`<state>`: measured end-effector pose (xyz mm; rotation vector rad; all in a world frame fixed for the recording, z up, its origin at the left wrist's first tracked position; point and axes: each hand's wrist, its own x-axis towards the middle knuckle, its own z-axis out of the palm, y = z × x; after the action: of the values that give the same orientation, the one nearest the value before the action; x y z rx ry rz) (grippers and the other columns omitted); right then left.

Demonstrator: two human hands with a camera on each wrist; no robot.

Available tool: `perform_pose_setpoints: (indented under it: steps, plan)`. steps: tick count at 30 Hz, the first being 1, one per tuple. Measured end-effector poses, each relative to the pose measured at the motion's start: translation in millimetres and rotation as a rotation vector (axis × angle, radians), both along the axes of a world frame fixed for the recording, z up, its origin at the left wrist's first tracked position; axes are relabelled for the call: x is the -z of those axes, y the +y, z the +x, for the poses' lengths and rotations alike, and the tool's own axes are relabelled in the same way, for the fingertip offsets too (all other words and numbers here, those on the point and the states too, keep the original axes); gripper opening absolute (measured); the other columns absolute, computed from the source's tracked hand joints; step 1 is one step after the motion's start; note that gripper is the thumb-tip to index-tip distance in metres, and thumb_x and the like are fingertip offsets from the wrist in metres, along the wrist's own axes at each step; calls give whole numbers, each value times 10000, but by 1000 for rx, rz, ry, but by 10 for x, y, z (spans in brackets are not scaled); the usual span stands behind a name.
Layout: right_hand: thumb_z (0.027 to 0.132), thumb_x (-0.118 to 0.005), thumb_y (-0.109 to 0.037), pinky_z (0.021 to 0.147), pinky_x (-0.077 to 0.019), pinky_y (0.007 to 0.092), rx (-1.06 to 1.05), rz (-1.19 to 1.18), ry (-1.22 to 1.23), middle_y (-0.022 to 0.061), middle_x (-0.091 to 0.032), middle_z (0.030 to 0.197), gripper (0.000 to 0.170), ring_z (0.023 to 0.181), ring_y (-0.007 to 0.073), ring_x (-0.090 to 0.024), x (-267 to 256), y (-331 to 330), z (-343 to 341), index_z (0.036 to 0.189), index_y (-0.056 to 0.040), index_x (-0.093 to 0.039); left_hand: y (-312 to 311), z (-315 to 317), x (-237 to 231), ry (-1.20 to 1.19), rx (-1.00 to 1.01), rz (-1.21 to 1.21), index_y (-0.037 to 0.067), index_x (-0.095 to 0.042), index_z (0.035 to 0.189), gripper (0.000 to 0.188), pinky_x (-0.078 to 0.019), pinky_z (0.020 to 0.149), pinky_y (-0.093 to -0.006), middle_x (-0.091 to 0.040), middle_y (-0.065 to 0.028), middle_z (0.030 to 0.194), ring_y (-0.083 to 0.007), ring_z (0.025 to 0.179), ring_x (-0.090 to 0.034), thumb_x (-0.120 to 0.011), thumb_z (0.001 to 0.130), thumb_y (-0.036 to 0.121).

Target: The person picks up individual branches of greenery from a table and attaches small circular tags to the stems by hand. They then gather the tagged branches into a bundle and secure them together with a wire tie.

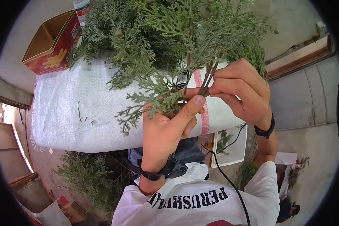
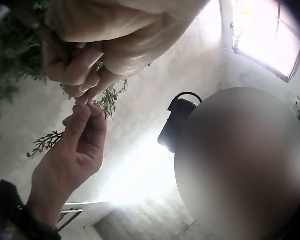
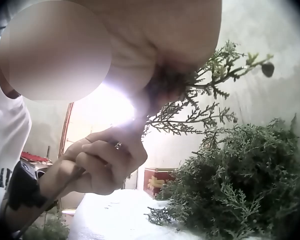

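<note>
Left hand point(image 1: 164, 130) pinches conifer stems point(image 1: 208, 80) beneath its thumb; right hand point(image 1: 245, 90) pinches them by the fingertips, just beside it. Foliage point(image 1: 218, 35) spreads beyond the fingers. Advised: left thumb firm, stems aligned, needles uncrushed.

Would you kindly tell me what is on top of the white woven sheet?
A heap of green branches, a red tin at the far left and a few loose sprigs. Whatever the heap, left hand and right hand cover cannot be seen.
</note>
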<state>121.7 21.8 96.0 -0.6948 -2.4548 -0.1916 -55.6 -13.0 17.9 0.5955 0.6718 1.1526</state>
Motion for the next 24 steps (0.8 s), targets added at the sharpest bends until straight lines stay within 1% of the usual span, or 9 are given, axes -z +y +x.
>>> perform_pose_setpoints:
  steps: [2,6,10,13,15,17,19,22,24]
  plan:
    - [667,-807,-24,600,-468,327,0,-1,10,105,-654,855,262,711,249,-607,25,8,-6,890,-16,-671,-3,-2,9,0,8,-9,-52,-654,1089,273,-247,376,-222,-628,-84,790,-71,459,-452,-719,913,146]
    - [669,-809,-7,627,-470,327,36,-27,63,105,-664,884,262,745,252,-619,70,18,-20,894,-16,-674,32,43,35,-124,-30,1,-53,-651,1093,270,-251,362,-219,-634,-90,793,-81,447,-461,-715,912,138]
    - [751,-765,-14,666,-485,316,-14,-91,60,82,-681,935,227,794,229,-630,44,188,89,959,-3,-675,65,55,41,-119,-52,-12,-49,-633,1169,306,-289,376,-223,-670,-102,827,-92,455,-483,-694,926,127]
    - [865,-704,-78,694,-500,297,-11,-316,400,56,-690,978,210,839,186,-637,-1,458,311,1049,15,-662,57,9,90,-173,-17,73,-36,-621,1171,275,-284,346,-220,-649,-110,835,-112,428,-456,-631,939,110]
    - [940,-658,-175,708,-508,277,144,-494,576,46,-689,977,247,859,145,-640,125,731,596,1102,10,-646,48,-45,147,-205,-1,115,-30,-615,1172,263,-282,331,-218,-638,-114,838,-122,415,-443,-600,945,102]
    - [937,-677,-201,683,-506,273,543,-571,335,52,-685,951,235,817,123,-634,379,927,930,1069,-8,-656,98,-159,232,-274,-50,193,-13,-583,1219,293,-288,330,-217,-637,-120,904,-134,424,-435,-561,956,114]
    - [928,-679,-199,635,-493,264,694,-532,221,75,-678,902,216,708,121,-610,635,993,1025,1047,-20,-661,164,-236,256,-307,-66,248,-4,-568,1242,309,-292,329,-217,-637,-123,937,-140,429,-431,-542,961,121]
    - [920,-689,-234,602,-480,280,729,-314,177,82,-677,872,234,634,143,-592,918,1045,1047,1027,-28,-666,220,-334,268,-304,-319,157,14,-541,1269,311,-292,336,-210,-629,-108,1036,-116,512,-439,-509,995,159]
    - [916,-694,-252,586,-474,289,736,-218,163,85,-677,857,244,596,154,-583,887,967,862,1018,-32,-668,212,-478,286,-381,-288,207,19,-550,1253,293,-287,336,-210,-621,-82,1026,-101,534,-437,-516,998,158]
